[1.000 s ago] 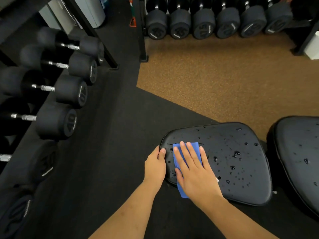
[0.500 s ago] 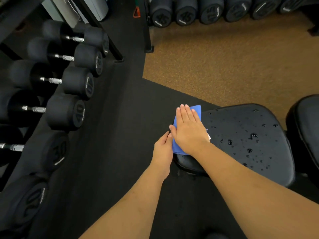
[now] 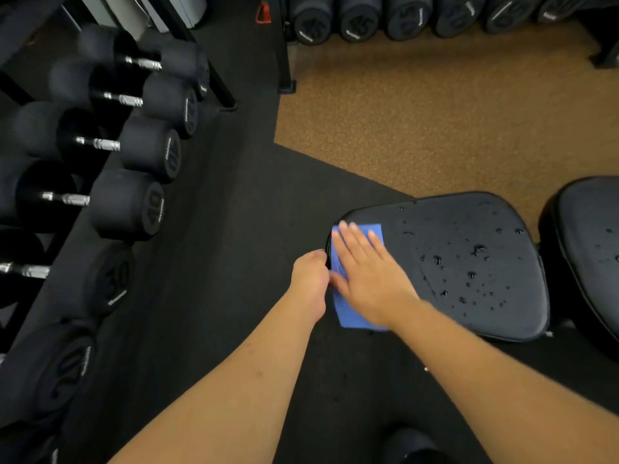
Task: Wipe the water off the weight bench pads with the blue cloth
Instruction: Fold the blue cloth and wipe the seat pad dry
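Observation:
A black bench seat pad (image 3: 469, 262) lies at centre right, dotted with water drops across its middle and right. The blue cloth (image 3: 351, 316) is spread over the pad's left end, its near part hanging past the pad's front edge. My right hand (image 3: 368, 279) presses flat on the cloth with fingers straight and together. My left hand (image 3: 310, 279) grips the pad's left edge beside the cloth, fingers curled under the rim. A second black pad (image 3: 589, 249) at the far right also carries drops.
A dumbbell rack (image 3: 110, 169) with several black dumbbells runs along the left. More dumbbells (image 3: 402, 18) line the back wall. The floor is black rubber (image 3: 217, 246) near me and brown carpet (image 3: 435, 112) beyond. A dark rounded object (image 3: 412, 443) sits at the bottom edge.
My right hand slid the cloth away from me along the pad's left end, then back toward me. The left part of the pad now shows few drops. My left hand stayed on the edge.

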A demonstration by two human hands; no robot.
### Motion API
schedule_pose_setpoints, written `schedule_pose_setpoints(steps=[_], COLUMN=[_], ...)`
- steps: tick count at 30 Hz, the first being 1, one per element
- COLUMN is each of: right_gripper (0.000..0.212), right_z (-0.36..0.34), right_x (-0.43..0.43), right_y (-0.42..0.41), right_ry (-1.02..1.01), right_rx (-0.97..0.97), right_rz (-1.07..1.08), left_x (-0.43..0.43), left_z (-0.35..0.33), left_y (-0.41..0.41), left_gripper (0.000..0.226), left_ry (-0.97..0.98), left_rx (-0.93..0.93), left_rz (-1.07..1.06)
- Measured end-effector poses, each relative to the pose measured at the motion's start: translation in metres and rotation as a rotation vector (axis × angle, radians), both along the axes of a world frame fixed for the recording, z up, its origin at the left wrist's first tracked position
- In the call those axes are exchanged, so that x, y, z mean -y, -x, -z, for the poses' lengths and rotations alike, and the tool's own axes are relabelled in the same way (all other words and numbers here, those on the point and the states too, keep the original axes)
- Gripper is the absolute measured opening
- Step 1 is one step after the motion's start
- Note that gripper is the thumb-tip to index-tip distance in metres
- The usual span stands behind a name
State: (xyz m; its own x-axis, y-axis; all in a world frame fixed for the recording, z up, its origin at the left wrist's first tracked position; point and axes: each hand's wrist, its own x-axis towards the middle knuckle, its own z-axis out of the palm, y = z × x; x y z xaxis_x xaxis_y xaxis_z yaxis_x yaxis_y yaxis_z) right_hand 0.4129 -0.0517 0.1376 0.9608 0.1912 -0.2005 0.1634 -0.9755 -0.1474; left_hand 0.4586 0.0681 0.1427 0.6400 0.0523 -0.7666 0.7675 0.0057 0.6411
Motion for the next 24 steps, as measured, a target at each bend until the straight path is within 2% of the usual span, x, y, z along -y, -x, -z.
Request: schedule_pose_setpoints(steps=[2,3,5,6,8,10,11,13,15,18,21,22,24], right_gripper=[0.086,0.085,0.068,0.055,0.043,0.049,0.055,0.062,0.072,0.075,0.071,0.070,0.066], right_z=[-0.002,-0.007,-0.022,-0.028,-0.027,-0.016,-0.009,-0.006,-0.013,-0.026,-0.031,-0.030,-0.020], right_x=[0.000,0.000,-0.004,-0.006,-0.011,-0.014,-0.014,-0.008,0.003,0.017,0.022,0.019,0.008], right_y=[-0.030,-0.043,-0.064,-0.070,-0.072,-0.063,-0.058,-0.046,-0.038,-0.035,-0.042,-0.043,-0.043], right_ry=[-0.006,-0.075,-0.254,-0.316,-0.285,-0.200,-0.232,-0.442,-0.683,-0.744,-0.700,-0.667,-0.541], right_rx=[-0.055,-0.119,-0.274,-0.288,-0.145,-0.033,-0.015,-0.001,-0.031,-0.104,-0.145,-0.142,-0.118], right_rz=[0.026,0.053,0.119,0.148,0.217,0.236,0.238,0.269,0.348,0.381,0.365,0.349,0.310], left_x=[0.000,0.000,-0.001,-0.001,0.003,0.011,0.014,0.018,0.017,0.010,0.002,-0.003,-0.016], left_z=[-0.006,-0.010,-0.009,-0.006,-0.010,-0.008,-0.008,-0.011,-0.010,-0.013,-0.024,-0.025,-0.015], left_y=[0.001,0.002,0.002,0.001,0.002,0.004,0.009,0.019,0.025,0.018,0.023,0.030,0.039], left_gripper=[0.017,0.015,0.025,0.026,0.024,0.027,0.028,0.020,0.024,0.044,0.071,0.075,0.058], left_ry=[0.032,0.063,0.102,0.091,0.063,-0.041,-0.138,-0.271,-0.307,-0.302,-0.284,-0.281,-0.295], left_rx=[-0.042,-0.058,-0.088,-0.086,-0.061,0.057,0.157,0.321,0.362,0.257,-0.062,-0.161,-0.236], left_rz=[-0.071,-0.107,-0.157,-0.171,-0.156,-0.055,0.014,0.094,0.144,0.217,0.426,0.505,0.520])
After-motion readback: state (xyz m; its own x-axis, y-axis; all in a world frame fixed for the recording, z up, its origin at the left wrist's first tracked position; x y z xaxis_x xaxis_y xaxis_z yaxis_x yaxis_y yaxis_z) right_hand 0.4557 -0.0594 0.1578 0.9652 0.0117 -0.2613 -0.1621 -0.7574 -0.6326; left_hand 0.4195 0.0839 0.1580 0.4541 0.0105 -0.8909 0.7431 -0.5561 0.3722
